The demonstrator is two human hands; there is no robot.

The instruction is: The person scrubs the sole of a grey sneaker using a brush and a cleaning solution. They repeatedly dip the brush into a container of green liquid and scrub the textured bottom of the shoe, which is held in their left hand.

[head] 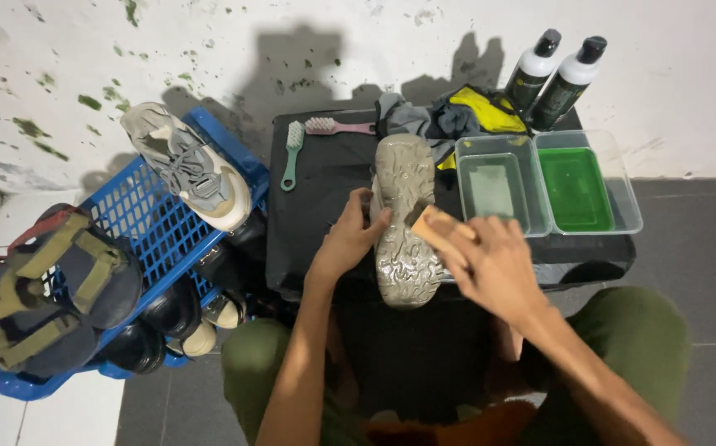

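The scene is brightly and fairly evenly lit by a hard source from behind and above the person, which throws a dark, sharp-edged shadow of the head onto the white wall [308, 74] and a second shadow beside the two bottles [556, 74]. The black worktop [325, 206] soaks up light and shows little detail, while the bottles' white shoulders and the pale wall run close to overexposed without real glare. Focus is crisp across the centre, with slight wide-angle bending toward the edges, seen in the blue crate [151, 223] and floor tile lines.
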